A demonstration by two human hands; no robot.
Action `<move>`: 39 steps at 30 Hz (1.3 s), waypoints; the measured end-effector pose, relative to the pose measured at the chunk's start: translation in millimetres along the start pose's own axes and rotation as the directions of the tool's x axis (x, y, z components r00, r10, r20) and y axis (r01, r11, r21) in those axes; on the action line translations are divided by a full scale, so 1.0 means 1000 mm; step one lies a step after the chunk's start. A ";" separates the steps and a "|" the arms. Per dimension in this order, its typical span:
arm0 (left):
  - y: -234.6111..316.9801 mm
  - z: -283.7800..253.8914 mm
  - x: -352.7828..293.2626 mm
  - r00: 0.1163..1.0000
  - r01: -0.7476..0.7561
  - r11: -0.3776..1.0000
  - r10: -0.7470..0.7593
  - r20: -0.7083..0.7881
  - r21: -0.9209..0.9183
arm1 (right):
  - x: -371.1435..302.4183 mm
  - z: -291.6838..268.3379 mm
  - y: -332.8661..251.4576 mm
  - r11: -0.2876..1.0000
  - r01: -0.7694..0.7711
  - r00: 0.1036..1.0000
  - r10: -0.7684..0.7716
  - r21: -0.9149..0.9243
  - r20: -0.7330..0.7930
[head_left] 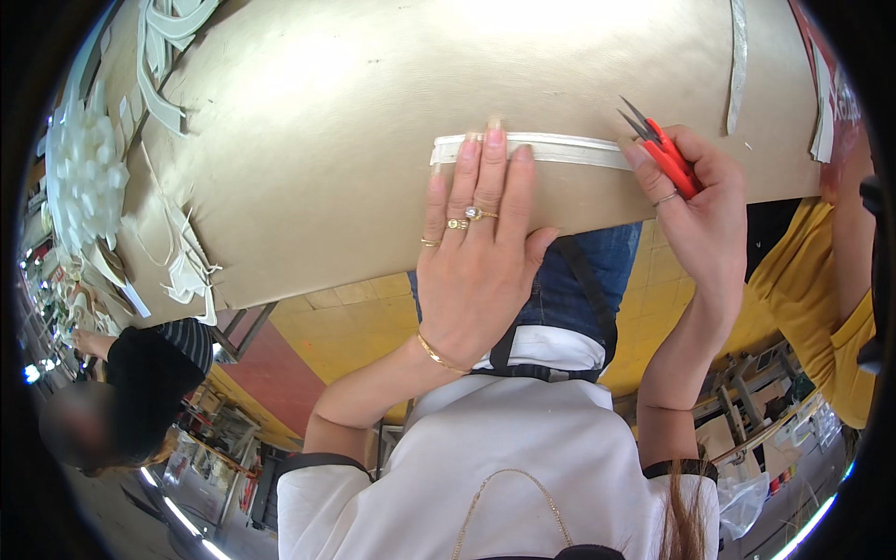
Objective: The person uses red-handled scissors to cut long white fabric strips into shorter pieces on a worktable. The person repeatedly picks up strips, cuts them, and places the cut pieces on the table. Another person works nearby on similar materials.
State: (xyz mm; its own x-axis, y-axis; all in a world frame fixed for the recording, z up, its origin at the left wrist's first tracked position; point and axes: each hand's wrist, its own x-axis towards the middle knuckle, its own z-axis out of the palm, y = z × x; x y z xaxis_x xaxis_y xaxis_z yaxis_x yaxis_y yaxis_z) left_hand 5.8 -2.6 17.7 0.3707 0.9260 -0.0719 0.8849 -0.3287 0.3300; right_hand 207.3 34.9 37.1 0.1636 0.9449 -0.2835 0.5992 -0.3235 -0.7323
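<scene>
A narrow white strip [579,152] with a raised line along it lies near the front edge of the tan tabletop [327,187]. My left hand [481,215] rests flat over the strip's left part, fingers stretched out and tips just past its far edge. In my right hand [695,201] is a pair of red-handled thread snips [667,154], gripped between thumb and fingers. The dark blades point up and left, slightly apart, over the bare tabletop. My right thumb is at the strip's right end, which the hand partly hides.
Curved white pieces [173,23] lie at the far left, beside a heap of translucent white pieces [84,177]. White scraps [187,266] hang near the left front edge. Another pale strip [737,65] lies far right. One person [149,383] is at left, another in yellow [821,299] at right.
</scene>
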 end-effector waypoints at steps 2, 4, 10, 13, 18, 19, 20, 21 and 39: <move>-0.002 0.000 0.000 1.000 0.009 0.996 -0.009 -0.002 -0.085 | -0.002 0.001 0.003 0.999 0.025 1.000 -0.025 -0.038 -0.016; -0.001 0.000 0.001 1.000 0.020 0.995 -0.022 -0.012 -0.099 | -0.003 0.001 0.004 0.999 0.002 0.999 -0.004 -0.054 -0.032; 0.013 0.007 0.005 0.996 0.064 0.996 -0.067 -0.061 -0.055 | -0.001 0.005 0.002 0.996 0.027 0.997 -0.033 -0.086 -0.071; 0.014 0.010 0.006 0.994 0.069 0.994 -0.076 -0.082 -0.082 | -0.001 0.001 0.002 0.990 0.016 1.000 -0.019 -0.137 -0.023; 0.013 0.009 0.005 0.998 0.050 0.993 -0.055 -0.044 -0.103 | -0.002 0.000 0.002 0.987 0.039 0.999 -0.040 -0.156 -0.005; 0.012 0.008 0.005 0.998 0.046 0.994 -0.051 -0.048 -0.100 | -0.002 0.000 0.003 0.988 0.063 0.998 -0.065 -0.140 -0.015; 0.012 0.008 0.005 0.998 0.043 0.994 -0.048 -0.050 -0.099 | -0.002 0.000 0.003 0.988 0.086 0.996 -0.090 -0.125 -0.026; 0.011 0.008 0.005 0.998 0.040 0.994 -0.045 -0.050 -0.102 | -0.002 0.000 0.003 0.988 0.089 0.995 -0.093 -0.127 -0.024; 0.030 0.010 0.008 0.992 0.122 0.992 -0.122 -0.023 0.013 | -0.003 0.004 0.007 0.978 0.156 0.981 -0.170 -0.141 -0.092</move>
State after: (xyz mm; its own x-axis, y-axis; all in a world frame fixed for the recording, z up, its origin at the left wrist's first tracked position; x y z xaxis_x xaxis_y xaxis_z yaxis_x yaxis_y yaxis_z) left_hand 38.5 -6.9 17.4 0.2534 0.9632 -0.0900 0.9273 -0.2154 0.3061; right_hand 207.7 29.7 30.0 0.1310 0.9867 -0.0964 0.7216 -0.1616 -0.6732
